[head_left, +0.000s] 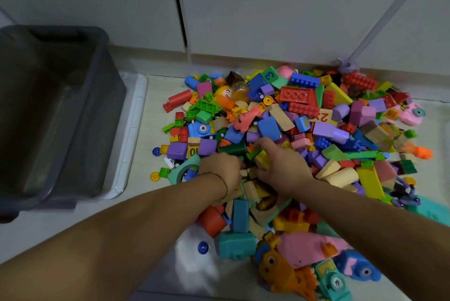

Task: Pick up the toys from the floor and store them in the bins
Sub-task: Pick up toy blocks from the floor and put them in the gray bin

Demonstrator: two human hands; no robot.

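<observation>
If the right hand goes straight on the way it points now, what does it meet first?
The right hand would likely meet the blue block just past its fingertips first, with the pink fish-shaped toy behind; depth is unclear.

Colourful toy heap (269, 127) near grey bin (80, 118)

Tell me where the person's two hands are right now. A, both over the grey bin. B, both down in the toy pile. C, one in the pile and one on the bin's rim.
B: the left hand and the right hand both dig into the middle of the toy pile, the right one's fingers curled over a yellow block, and the grey bin stands apart at the left.
</observation>
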